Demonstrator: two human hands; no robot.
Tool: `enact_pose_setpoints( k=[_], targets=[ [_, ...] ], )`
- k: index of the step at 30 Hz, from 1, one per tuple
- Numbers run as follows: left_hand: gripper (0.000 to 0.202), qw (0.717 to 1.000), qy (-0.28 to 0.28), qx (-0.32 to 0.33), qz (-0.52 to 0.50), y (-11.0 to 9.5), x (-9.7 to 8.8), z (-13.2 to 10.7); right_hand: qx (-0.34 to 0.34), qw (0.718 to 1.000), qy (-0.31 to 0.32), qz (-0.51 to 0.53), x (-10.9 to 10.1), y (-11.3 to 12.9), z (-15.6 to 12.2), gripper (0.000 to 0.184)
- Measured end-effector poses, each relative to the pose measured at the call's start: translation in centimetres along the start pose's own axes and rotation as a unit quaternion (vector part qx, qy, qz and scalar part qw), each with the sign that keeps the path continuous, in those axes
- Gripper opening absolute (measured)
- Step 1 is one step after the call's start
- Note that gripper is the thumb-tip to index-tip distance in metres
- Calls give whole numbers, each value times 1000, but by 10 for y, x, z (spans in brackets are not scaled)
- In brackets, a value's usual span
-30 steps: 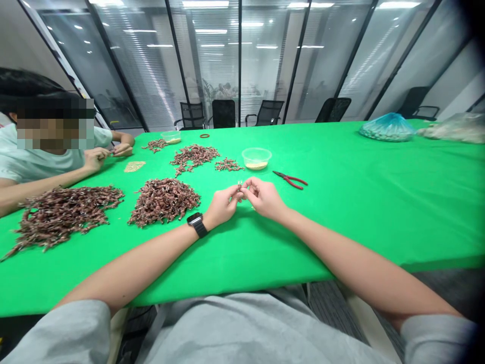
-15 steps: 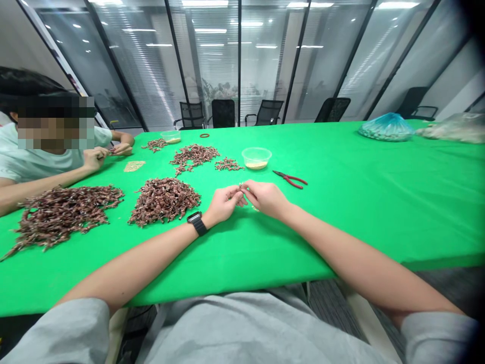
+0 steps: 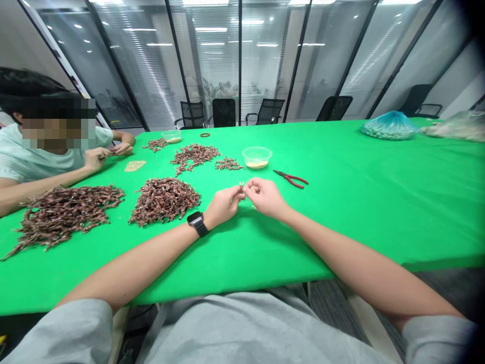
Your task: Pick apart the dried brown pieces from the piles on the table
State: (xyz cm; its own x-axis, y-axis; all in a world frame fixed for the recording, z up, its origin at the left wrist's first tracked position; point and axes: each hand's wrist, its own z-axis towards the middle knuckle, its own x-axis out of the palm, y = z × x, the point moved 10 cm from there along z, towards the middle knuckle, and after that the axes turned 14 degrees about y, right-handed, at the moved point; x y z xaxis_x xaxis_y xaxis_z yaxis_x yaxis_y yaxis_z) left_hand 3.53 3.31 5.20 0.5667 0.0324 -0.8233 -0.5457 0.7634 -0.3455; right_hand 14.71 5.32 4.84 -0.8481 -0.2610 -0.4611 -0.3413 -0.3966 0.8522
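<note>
My left hand (image 3: 225, 205) and my right hand (image 3: 265, 197) are raised together above the green tablecloth (image 3: 341, 227), fingertips pinching a tiny metallic component (image 3: 241, 188). The part is too small to make out in detail. A black smartwatch (image 3: 197, 224) sits on my left wrist. Nearest my left hand lies a heap of brown wired components (image 3: 164, 201). Red-handled pliers (image 3: 291, 179) lie just beyond my right hand. A small clear bowl (image 3: 257, 157) holding pale granules stands farther forward.
A seated person (image 3: 45, 156) at the left works with both hands over more brown heaps (image 3: 64, 218) (image 3: 195, 155). A blue bag (image 3: 389, 126) and a clear bag (image 3: 454, 126) lie at the far right. The table's near edge runs below my forearms. Chairs stand along the glass wall.
My hands stay over the same spot, with only small shifts of the fingers around the tiny part. The whole view has tilted slightly.
</note>
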Motion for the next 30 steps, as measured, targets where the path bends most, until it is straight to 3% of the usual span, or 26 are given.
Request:
enact_pose_setpoints(
  k=[3, 6, 9, 11, 13, 16, 18, 20, 30],
  targets=[
    [14, 998, 1, 30, 57, -5, 1, -1, 82, 992, 28, 93, 4, -15, 0, 13],
    [18, 993, 1, 62, 103, -9, 4, -2, 155, 963, 82, 203, 14, -25, -4, 20],
    [19, 991, 1, 68, 112, -10, 5, -1, 181, 923, 136, 311, 26, -27, -8, 32],
    [17, 995, -3, 52, 81, -8, 3, 0, 177, 918, 143, 325, 27, -27, -7, 32],
    [16, 999, -3, 19, 26, -1, 1, 1, 146, 948, 112, 261, 18, -27, -3, 26],
    [18, 998, 3, -23, -53, 8, 1, 3, 16, 999, 18, 42, -8, -4, 2, 20],
    [19, 996, 7, -29, -89, 10, 1, 3, -87, 992, -5, -93, -11, 17, -1, 18],
    [19, 992, 10, -24, -121, 9, 2, 3, -140, 976, -2, -167, -10, 26, -4, 17],
    [24, 978, 16, -10, -206, 9, 4, 2, -182, 951, 39, -247, -3, 32, -7, 20]
  ],
)
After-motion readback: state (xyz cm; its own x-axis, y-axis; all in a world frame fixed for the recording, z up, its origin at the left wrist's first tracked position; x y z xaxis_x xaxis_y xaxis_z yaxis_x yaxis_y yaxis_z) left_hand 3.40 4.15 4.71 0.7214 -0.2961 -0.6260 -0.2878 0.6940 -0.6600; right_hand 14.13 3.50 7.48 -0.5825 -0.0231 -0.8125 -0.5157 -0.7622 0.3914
